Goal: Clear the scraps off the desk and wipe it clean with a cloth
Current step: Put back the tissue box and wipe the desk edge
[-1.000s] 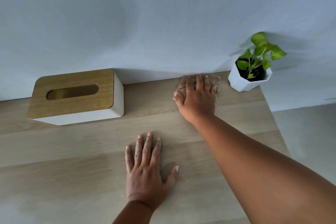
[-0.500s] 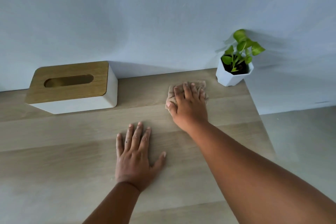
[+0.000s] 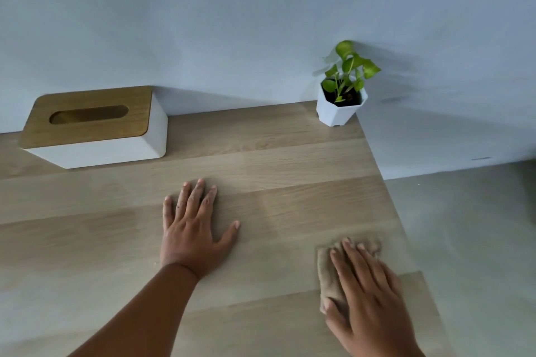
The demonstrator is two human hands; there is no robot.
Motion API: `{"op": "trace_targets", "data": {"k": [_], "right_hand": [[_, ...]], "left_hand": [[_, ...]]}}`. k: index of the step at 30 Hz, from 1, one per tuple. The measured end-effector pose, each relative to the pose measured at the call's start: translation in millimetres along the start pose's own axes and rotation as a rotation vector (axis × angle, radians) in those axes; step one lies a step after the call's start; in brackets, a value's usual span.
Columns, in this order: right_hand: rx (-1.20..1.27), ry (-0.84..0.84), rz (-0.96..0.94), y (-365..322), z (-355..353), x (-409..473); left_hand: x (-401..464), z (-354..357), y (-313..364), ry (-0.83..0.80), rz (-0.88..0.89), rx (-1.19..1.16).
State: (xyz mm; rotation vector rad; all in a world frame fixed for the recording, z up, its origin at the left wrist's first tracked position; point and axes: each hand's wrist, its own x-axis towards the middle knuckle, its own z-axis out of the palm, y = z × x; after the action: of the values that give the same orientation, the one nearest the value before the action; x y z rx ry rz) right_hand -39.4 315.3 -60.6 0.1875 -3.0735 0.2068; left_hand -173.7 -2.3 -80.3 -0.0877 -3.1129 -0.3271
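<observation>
Tan cloth (image 3: 329, 275) lies under the flat right hand (image 3: 374, 293), lower right of frame; left hand (image 3: 191, 229) open, flat on counter (image 3: 304, 171)

A pale blue-grey wall (image 3: 261, 23) is rising behind a light wooden desk (image 3: 275, 159) — soft, even light is falling across both. A grey floor (image 3: 470, 240) is showing to the right, and faint shadows are lying along the wall's base.
</observation>
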Motion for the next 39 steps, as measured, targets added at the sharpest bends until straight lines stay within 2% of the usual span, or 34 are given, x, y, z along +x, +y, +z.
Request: {"op": "trace_targets", "data": {"k": [3, 7, 11, 17, 20, 24, 27, 29, 31, 35, 37, 39], "right_hand": [[-0.041, 0.035, 0.094, 13.5, 1.6, -16.4], [0.005, 0.019, 0.191, 12.8, 12.3, 12.0], [0.0, -0.054, 0.309, 15.5, 17.7, 82.1], [0.021, -0.128, 0.379, -3.2, 27.6, 204.9], [0.044, -0.135, 0.3, -37.7, 30.9, 236.8], [0.092, -0.161, 0.053, -82.2, 33.4, 222.8], [0.063, -0.147, -0.2, -76.2, 33.2, 185.0], [0.057, -0.145, -0.268, -54.9, 33.1, 173.8], [0.056, -0.131, -0.177, -38.7, 33.2, 181.4], [0.041, -0.098, 0.196, -61.0, 39.3, 242.1], [0.051, -0.114, 0.257, -89.2, 44.2, 278.1], [0.082, -0.132, 0.238, -120.7, 48.2, 308.8]], "left_hand": [[0.0, -0.2, 1.3, -0.006, -0.003, -0.001], [-0.3, 1.4, 0.9, -0.004, 0.002, 0.008], [-0.1, 3.9, 0.4, 0.006, 0.006, 0.002], [0.4, 4.9, 0.0, 0.012, 0.014, 0.012], [0.7, 5.2, -0.7, 0.0, 0.014, 0.023], [0.5, 7.1, -2.8, 0.0, 0.017, 0.021], [0.1, 8.5, -2.7, 0.004, 0.018, 0.022], [-0.3, 8.7, -3.2, -0.005, 0.018, 0.022], [-0.4, 9.0, -3.1, -0.005, 0.024, 0.021], [0.6, 8.2, -0.2, -0.002, 0.032, 0.007], [0.4, 8.3, -0.3, 0.002, 0.038, 0.0], [0.6, 7.6, -1.8, 0.005, 0.044, -0.007]]}}
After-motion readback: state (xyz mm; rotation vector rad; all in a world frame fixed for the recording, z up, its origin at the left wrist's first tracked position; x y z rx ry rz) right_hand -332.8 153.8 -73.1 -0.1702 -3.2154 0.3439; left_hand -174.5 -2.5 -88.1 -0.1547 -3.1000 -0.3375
